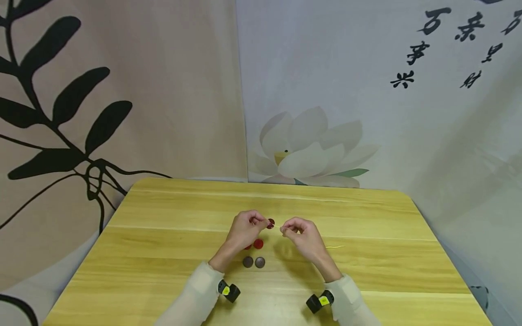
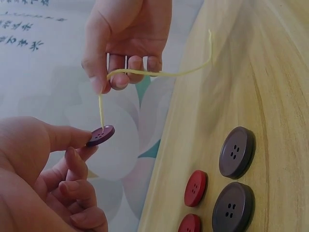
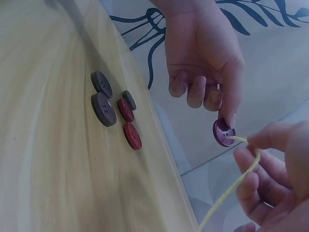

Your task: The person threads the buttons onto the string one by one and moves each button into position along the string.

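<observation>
Between thumb and forefinger my left hand (image 1: pixel 246 231) pinches a purple four-hole button (image 3: pixel 224 133) by its edge, held up above the table. My right hand (image 1: pixel 302 237) pinches a yellow string (image 2: pixel 159 73) just beyond the button. A short taut length of the string runs from the button's holes to the right fingertips, as the left wrist view shows. From the right hand the rest of the string trails off loosely. In the right wrist view, the left thumb covers part of the button's rim.
On the wooden table (image 1: pixel 171 235) lie two red buttons (image 2: pixel 195 188) and two larger dark brown buttons (image 2: pixel 237 152), near my left forearm. A small dark grey button (image 3: pixel 129 99) lies beside the red ones. Printed cloth backdrops (image 1: pixel 195 90) stand behind the table.
</observation>
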The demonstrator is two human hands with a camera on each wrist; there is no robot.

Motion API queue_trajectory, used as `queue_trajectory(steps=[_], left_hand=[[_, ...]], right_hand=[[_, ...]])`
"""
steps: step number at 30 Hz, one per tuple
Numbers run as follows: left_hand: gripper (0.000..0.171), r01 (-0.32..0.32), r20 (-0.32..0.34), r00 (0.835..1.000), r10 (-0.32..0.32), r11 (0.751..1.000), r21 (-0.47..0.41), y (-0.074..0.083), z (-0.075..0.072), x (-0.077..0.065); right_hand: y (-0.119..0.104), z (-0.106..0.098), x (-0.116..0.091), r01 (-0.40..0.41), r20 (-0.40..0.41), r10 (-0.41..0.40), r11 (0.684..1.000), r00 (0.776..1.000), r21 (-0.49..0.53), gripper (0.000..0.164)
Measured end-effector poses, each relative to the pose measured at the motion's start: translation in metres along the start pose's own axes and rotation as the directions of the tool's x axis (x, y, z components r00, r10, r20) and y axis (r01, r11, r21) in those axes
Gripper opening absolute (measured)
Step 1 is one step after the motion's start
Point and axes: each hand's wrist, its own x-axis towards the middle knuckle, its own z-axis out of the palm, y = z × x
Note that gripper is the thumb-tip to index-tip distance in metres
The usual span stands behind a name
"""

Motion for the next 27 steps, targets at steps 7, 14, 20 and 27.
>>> queue_trajectory(steps=[7, 14, 20, 27], left_hand=[[0.009, 0.002, 0.015, 1.0, -0.002, 1.0, 0.004, 0.0, 0.001, 0.0], [0.008, 0.057, 0.022, 0.998, -0.056, 0.998, -0.016, 0.002, 0.002, -0.001], [0.009, 0.049, 0.026, 0.998, -0.048, 0.999, -0.007, 0.002, 0.003, -0.001], [0.009, 0.054, 0.029, 0.998, -0.053, 0.998, -0.022, 0.003, 0.005, -0.001]], right_hand=[[0.002, 0.001, 0.001, 0.005, -0.001, -0.005, 1.0, 1.0, 0.005, 0.007], [-0.037, -0.002, -0.008, -0.018, 0.021, 0.018, 1.0, 1.0, 0.009, 0.009], [-0.037, -0.001, -0.008, -0.007, 0.022, 0.007, 1.0, 1.0, 0.013, 0.008], [-0.034, 0.001, -0.006, -0.012, 0.031, 0.011, 1.0, 0.999, 0.002, 0.008]])
